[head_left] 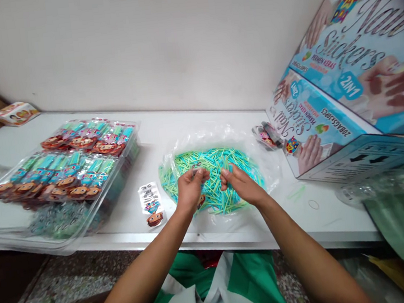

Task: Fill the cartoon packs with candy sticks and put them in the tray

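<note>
A clear plastic bag (218, 132) lies spread open, full of thin green and blue sticks (215, 206). Above its left part my left hand (191, 189) is closed on a small printed packet (201, 201), whose cartoon face shows below the fingers. My right hand (241, 184) hovers over the right part of the sticks, thumb and fingers pinched together. Something pale green shows at its fingertips, probably sticks, though blur hides the detail. On the table left of the bag lies a flat printed packet (152, 205) with a cartoon figure.
At left, a clear plastic tub (115, 195) holds rows of filled packets (62, 172). Large Nail Stickers boxes (328, 108) stand at right, near dark printed packets (268, 135). A plastic bottle (377, 186), rubber band (313, 204) and small box (15, 114) lie around.
</note>
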Demonstrator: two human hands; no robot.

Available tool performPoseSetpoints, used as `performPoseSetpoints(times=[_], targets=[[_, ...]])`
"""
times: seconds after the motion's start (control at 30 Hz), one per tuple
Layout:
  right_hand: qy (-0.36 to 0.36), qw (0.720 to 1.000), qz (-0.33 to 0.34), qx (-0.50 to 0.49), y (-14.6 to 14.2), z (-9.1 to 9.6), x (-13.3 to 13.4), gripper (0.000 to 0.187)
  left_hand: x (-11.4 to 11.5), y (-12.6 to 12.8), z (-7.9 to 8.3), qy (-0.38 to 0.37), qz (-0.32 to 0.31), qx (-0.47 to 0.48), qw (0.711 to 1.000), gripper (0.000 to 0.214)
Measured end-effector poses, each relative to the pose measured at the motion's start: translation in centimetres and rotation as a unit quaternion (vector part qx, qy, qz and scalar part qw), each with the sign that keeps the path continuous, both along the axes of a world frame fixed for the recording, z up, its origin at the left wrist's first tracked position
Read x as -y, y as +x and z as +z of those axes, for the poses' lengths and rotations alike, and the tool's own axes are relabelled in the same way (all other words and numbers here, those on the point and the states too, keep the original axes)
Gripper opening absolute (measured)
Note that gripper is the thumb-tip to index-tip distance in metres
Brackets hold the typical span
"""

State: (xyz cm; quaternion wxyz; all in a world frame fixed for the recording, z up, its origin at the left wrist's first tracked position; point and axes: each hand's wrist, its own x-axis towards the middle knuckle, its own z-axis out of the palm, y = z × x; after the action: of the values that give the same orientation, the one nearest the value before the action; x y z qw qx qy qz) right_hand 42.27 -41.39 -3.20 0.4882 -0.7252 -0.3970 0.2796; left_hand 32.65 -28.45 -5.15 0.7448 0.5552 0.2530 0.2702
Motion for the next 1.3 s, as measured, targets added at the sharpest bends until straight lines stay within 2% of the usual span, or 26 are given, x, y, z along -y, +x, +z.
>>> performPoseSetpoints(times=[0.1, 0.17, 0.23, 0.3, 0.4, 0.47, 0.5, 0.57, 0.73, 0.83, 0.97, 1.07, 1.2, 1.3], targets=[[0.043, 0.993, 0.003, -0.114, -0.1, 0.5, 0.0, 0.032, 0.2, -0.6, 0.2, -0.033, -0.026, -0.018, 0.999, 0.027], [0.015, 0.996, 0.022, -0.087, -0.2, 1.0, 0.2, 0.032, 0.1, -1.0, 0.3, -0.018, -0.032, -0.030, 0.999, 0.024], [-0.037, 0.998, 0.050, 0.008, -0.3, 1.5, 0.6, 0.030, -0.1, -1.2, 0.3, 0.004, -0.022, -0.032, 0.999, 0.021], [-0.099, 0.982, 0.081, 0.138, -0.5, 1.9, 1.0, 0.027, -0.4, -1.3, 0.5, 0.038, 0.005, -0.027, 0.999, 0.020], [-0.177, 0.919, 0.110, 0.334, -1.2, 2.2, 1.1, 0.022, -0.3, -1.0, 0.7, 0.120, 0.041, -0.026, 0.992, 0.018], [-0.197, 0.880, 0.121, 0.414, -1.9, 2.3, 0.7, 0.022, 0.2, -0.8, 0.8, 0.178, 0.041, -0.043, 0.982, 0.017], [-0.198, 0.870, 0.128, 0.432, -2.1, 2.3, 0.5, 0.022, 0.5, -0.7, 0.7, 0.198, 0.035, -0.053, 0.978, 0.018], [-0.191, 0.871, 0.141, 0.431, -2.4, 2.5, 0.2, 0.022, 1.0, -0.6, 0.6, 0.199, 0.017, -0.062, 0.978, 0.019], [-0.196, 0.900, 0.112, 0.374, -1.7, 3.4, 0.7, 0.024, 0.5, -1.4, 0.2, 0.057, -0.042, -0.024, 0.997, 0.019], [-0.179, 0.907, 0.108, 0.365, -1.1, 4.5, 1.1, 0.024, 0.1, -2.0, 0.2, 0.057, -0.063, -0.041, 0.996, 0.019], [-0.171, 0.914, 0.146, 0.338, -1.0, 5.4, 1.0, 0.033, 0.3, -2.6, 0.4, 0.146, -0.074, -0.064, 0.984, 0.019], [-0.184, 0.908, 0.179, 0.332, -1.0, 5.4, 0.8, 0.039, 0.5, -3.1, 0.6, 0.246, -0.079, -0.090, 0.962, 0.019], [-0.193, 0.902, 0.209, 0.326, -1.1, 5.1, 0.7, 0.045, 0.4, -3.8, 0.9, 0.375, -0.085, -0.124, 0.915, 0.016], [-0.219, 0.892, 0.228, 0.322, -1.2, 5.0, 0.6, 0.052, 0.1, -4.1, 1.0, 0.476, -0.095, -0.132, 0.865, 0.008]])
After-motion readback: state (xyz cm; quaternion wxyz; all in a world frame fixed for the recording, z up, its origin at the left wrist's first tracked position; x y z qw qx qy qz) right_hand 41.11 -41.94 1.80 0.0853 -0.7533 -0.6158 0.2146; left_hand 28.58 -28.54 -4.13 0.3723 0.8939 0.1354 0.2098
